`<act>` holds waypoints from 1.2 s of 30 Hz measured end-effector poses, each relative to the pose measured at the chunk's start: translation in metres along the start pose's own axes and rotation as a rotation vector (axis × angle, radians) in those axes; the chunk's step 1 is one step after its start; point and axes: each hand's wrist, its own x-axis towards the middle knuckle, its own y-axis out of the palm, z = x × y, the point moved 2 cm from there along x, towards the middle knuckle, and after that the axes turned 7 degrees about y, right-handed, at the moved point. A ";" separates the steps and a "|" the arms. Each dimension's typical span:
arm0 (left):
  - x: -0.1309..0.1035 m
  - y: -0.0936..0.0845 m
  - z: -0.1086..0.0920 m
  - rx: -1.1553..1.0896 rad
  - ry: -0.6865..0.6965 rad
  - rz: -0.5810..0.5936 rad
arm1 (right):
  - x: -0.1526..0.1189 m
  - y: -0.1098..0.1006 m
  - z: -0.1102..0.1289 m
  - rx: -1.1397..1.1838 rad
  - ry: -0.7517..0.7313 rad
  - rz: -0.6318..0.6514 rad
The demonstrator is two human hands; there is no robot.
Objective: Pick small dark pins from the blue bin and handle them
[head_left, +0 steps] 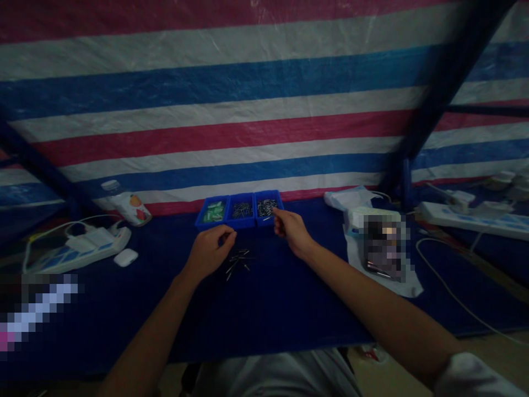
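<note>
Over the table, my left hand (pixel 210 249) has thumb and forefinger pinched together; whether anything is between them I cannot make out. Just right of it, a loose pile of thin metal pins (pixel 237 261) lies on the dark blue table. My right hand (pixel 292 230) is closed in a pinch at the front of a blue bin (pixel 278 197) full of shiny thin metal pieces (pixel 266 207). A pale sliver shows near its fingertips, too small to name. Adjoining compartments hold darker metal pieces (pixel 242 210) and green-and-white packets (pixel 214 212).
At left are a power strip (pixel 93 245), a white earbud case (pixel 125 257) and a tilted bottle (pixel 130 207). At right, a white plastic wrapper (pixel 355 251) lies beneath a blurred object (pixel 384 248), near a cable (pixel 444 286) and another power strip (pixel 475 220). Striped sheeting (pixel 231 132) hangs behind.
</note>
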 end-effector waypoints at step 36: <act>-0.040 0.035 -0.001 0.224 0.132 0.459 | -0.178 -0.216 -0.033 -1.346 -0.663 -0.654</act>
